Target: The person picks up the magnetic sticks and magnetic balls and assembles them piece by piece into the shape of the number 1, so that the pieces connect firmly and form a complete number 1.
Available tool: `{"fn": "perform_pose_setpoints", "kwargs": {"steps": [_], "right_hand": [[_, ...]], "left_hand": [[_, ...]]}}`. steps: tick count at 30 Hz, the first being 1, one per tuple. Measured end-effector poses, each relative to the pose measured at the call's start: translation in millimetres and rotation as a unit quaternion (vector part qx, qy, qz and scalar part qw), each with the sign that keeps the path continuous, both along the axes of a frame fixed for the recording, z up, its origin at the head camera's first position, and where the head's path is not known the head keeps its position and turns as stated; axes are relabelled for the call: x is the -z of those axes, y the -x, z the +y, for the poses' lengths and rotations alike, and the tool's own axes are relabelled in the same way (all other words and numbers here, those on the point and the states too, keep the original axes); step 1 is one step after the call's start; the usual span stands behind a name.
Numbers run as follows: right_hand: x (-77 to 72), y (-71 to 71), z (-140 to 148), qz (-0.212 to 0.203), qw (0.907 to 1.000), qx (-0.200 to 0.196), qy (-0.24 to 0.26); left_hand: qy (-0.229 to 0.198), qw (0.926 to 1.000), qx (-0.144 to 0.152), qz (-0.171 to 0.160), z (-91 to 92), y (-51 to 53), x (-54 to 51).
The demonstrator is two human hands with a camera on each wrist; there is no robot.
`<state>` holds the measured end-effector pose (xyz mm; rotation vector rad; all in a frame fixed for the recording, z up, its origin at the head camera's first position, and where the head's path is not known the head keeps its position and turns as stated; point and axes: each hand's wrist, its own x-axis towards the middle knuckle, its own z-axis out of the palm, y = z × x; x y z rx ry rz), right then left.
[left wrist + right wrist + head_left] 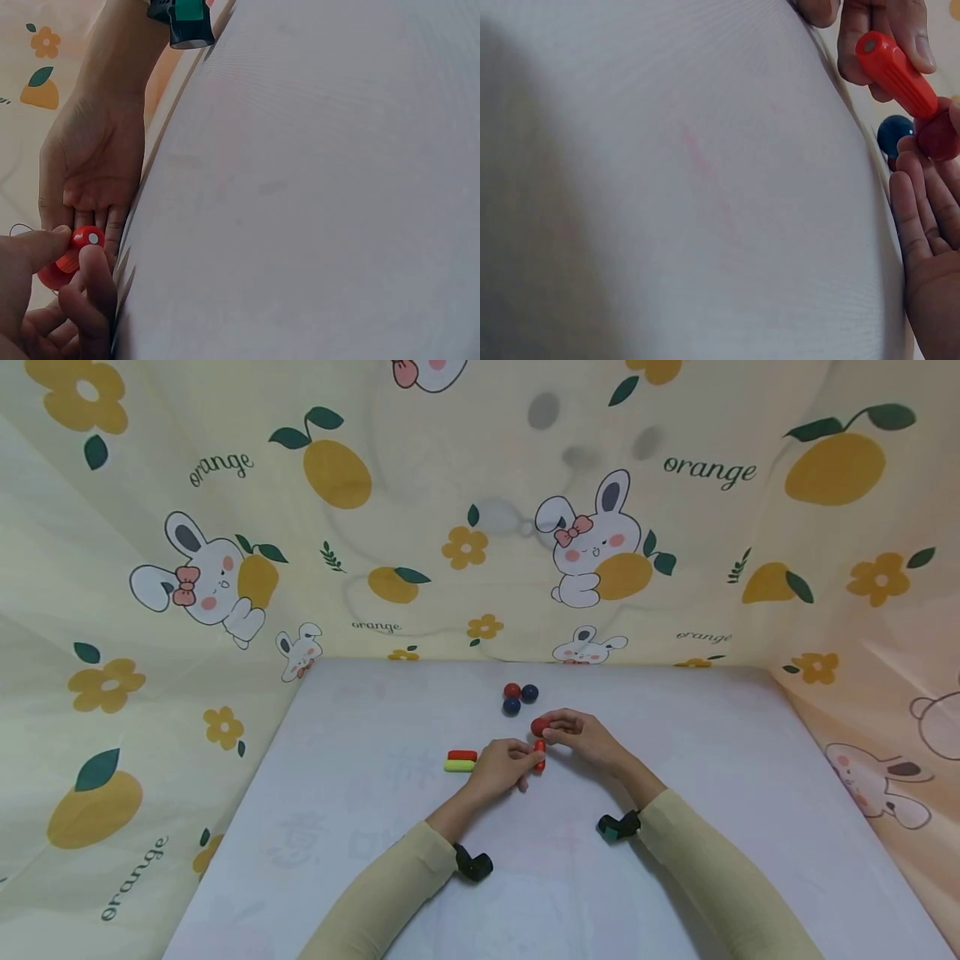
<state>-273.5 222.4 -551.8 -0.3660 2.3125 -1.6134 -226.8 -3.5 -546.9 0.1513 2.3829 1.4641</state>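
Note:
My left hand (504,767) pinches a short red rod (897,73) between thumb and fingers; its visible end has a round pale metallic spot. My right hand (588,739) holds a red ball (539,727) with its fingertips. In the right wrist view the rod's far end meets the ball, though I cannot tell whether they are joined. The left wrist view shows the rod (81,247) end-on, partly covering the ball (49,277). Left of my left hand, another red rod (462,755) lies alongside a yellow-green rod (459,766) on the table.
Beyond my hands, a red ball (512,691) and two dark blue balls (529,693) sit grouped on the white table (360,827). A patterned cloth (465,485) hangs behind and at both sides. Each wrist wears a dark camera mount (474,865).

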Motion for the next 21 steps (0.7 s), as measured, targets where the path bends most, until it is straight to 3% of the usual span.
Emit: {"fn": "perform_pose_setpoints", "kwargs": {"steps": [11, 21], "right_hand": [[2.0, 1.2, -0.5, -0.003, 1.0000, 0.003, 0.001], [1.3, 0.1, -1.3, -0.007, 1.0000, 0.004, 0.002]], "left_hand": [[-0.009, 0.9998, -0.002, 0.017, -0.9, 3.3, 2.5], [0.002, 0.9998, -0.015, 0.013, 1.5, 4.2, 4.1]]}}
